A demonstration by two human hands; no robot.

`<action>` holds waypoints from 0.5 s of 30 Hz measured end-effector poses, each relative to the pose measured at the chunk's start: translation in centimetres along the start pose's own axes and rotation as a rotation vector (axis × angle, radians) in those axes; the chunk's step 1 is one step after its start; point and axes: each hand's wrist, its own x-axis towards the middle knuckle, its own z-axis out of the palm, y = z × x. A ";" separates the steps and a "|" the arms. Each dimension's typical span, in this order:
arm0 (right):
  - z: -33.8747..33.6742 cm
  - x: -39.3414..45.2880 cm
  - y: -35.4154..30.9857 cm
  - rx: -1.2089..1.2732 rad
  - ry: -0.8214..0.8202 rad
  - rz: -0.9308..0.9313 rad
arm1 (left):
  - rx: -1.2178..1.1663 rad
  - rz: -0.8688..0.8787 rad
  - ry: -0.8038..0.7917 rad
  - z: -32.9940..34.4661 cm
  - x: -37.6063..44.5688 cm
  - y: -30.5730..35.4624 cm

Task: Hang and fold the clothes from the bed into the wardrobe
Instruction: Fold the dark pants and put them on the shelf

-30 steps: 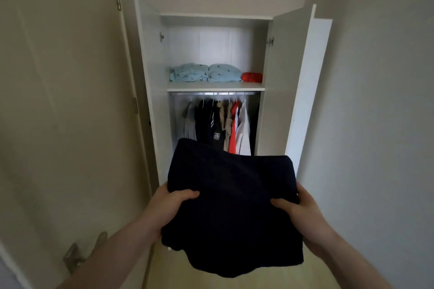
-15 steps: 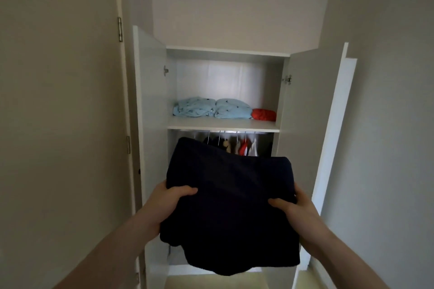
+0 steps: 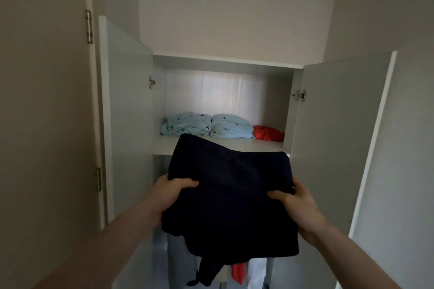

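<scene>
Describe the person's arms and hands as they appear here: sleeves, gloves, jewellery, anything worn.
Both forearms are bare up to the frame edge, with no sleeve in view. The left hand and the right hand wear no gloves. No watch, bracelet or ring shows on the parts visible; most of the fingers are hidden, so rings there cannot be ruled out.

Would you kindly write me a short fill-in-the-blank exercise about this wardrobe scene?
1. Both hands, the left hand and the right hand, grip a folded ____ garment.
2. On the wardrobe shelf, the red garment lies to the ____ of the two light blue bundles.
3. Both wardrobe doors stand ____.

Missing words: dark navy; right; open
</scene>
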 end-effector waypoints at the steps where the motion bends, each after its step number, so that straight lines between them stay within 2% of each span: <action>1: 0.3 1.9 0.1 -0.003 0.000 -0.005 | 0.002 0.001 -0.004 -0.1 1.7 0.3; 8: 2.4 15.7 1.6 0.008 -0.043 -0.039 | -0.012 -0.014 0.069 -0.1 14.3 1.3; 15: 5.2 31.8 2.8 0.052 -0.107 0.003 | 0.004 -0.021 0.146 0.0 27.1 3.6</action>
